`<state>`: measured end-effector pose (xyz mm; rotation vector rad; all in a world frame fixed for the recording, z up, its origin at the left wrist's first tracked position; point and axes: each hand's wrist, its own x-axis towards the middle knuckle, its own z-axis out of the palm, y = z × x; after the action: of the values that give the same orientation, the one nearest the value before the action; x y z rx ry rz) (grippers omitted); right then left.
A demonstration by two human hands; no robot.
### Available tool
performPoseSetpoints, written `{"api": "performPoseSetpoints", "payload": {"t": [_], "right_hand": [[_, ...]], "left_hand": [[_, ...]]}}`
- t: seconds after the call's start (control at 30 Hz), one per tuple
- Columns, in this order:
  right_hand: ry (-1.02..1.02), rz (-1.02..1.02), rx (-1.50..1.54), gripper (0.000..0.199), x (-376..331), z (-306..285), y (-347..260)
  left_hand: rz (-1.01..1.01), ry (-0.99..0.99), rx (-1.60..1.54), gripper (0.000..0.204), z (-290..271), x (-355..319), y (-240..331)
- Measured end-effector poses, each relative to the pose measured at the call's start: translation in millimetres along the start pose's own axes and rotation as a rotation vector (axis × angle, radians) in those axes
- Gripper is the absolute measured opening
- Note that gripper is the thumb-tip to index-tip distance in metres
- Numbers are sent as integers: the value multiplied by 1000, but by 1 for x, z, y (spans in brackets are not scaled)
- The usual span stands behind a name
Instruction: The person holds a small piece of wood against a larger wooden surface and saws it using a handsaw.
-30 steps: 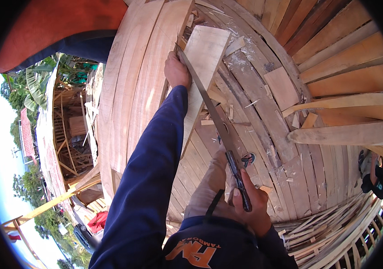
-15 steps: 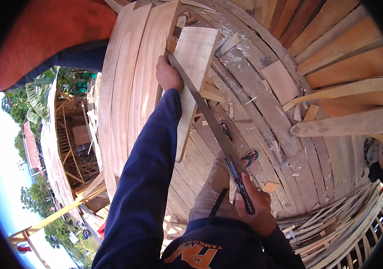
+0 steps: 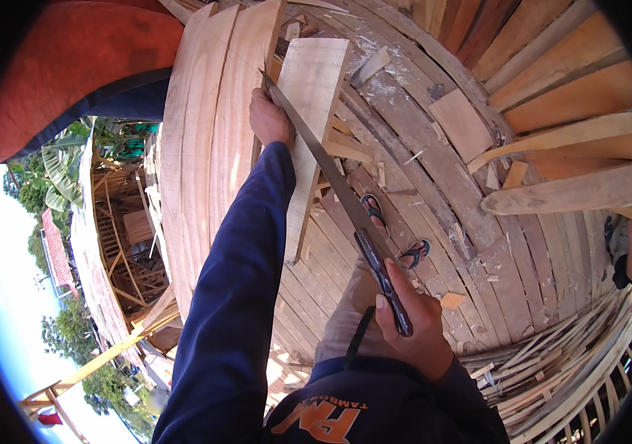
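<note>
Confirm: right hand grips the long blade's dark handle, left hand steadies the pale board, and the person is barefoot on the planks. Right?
One error: the person is not barefoot. The head view shows sandals on both feet. The rest holds: the right hand grips the blade's dark handle, and the left hand steadies the pale board on the planks.

I am looking down into an open-air wooden boat-building yard. All around me run curved hull planks [image 3: 205,148], pale and freshly cut, bending up into a rounded wall on the left. The plank floor [image 3: 404,177] below is littered with sawdust, offcuts and loose wood scraps [image 3: 552,362], piled thick near the right. Rough timber beams [image 3: 575,192] cross on the far right. Beyond the hull's edge on the left I see wooden scaffolding [image 3: 127,244], banana plants [image 3: 57,170], trees and bright sky, so the work stands outdoors, raised above the ground.
</note>
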<state>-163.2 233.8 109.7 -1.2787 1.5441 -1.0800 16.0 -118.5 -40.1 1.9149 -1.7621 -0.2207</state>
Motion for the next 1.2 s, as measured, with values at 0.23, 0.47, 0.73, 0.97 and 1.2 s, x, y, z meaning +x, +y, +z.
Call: {"api": "performPoseSetpoints", "payload": {"t": [0.23,0.47,0.73,0.97,1.2], "right_hand": [[-55,7,-69,55,-27,-11,2],[-26,23,-17,54,-6,0,-2],[-47,37,-60,54,-28,-14,-6],[-31,59,-21,54,-11,-5,-36],[-63,180,24,51,9,0,-37]], "left_hand": [[-7,13,1,28,3,5,-5],[15,17,-17,26,1,3,-6],[-1,13,26,24,2,7,1],[-12,-13,27,25,-4,5,0],[-11,26,-19,24,-2,2,6]]}}
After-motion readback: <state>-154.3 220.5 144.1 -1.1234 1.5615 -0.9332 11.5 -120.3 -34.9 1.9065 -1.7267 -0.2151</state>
